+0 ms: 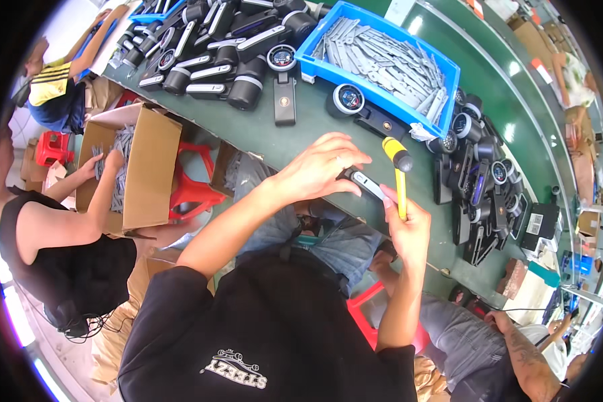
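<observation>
My left hand is curled around one end of a black device with a light grey strip, close to the table's near edge. My fingers hide most of its round end. In my right hand is a small mallet with a yellow handle and a yellow-and-black head, held upright. The right fingertips also come up against the device's near end; whether they grip it I cannot tell. Just beyond lie a black device with a round dial and its flat black arm.
A blue tray of grey strips stands at the back. Black devices are piled at the far left and right of the green table. At left, a person reaches into a cardboard box; another person's tattooed arm is at lower right.
</observation>
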The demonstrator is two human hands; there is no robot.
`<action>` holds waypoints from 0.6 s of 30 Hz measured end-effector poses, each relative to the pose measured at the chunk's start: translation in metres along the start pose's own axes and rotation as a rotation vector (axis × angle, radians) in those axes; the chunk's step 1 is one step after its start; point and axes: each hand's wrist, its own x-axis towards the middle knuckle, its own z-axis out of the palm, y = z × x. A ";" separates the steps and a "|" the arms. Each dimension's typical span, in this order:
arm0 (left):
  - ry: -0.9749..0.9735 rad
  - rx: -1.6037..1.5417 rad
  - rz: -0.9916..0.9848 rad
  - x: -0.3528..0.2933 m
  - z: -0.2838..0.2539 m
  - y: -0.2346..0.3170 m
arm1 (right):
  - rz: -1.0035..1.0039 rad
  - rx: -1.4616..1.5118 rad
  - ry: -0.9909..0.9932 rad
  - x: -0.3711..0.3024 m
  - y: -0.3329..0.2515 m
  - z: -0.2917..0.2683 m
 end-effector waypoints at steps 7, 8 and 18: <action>-0.036 0.091 0.154 0.003 0.000 -0.007 | 0.064 0.001 -0.193 0.016 -0.009 -0.018; -0.044 0.081 0.156 0.004 0.001 -0.007 | 0.076 0.033 -0.200 0.017 -0.001 -0.019; -0.039 0.071 0.131 -0.001 0.003 -0.010 | 0.379 0.193 -0.091 0.003 -0.016 -0.012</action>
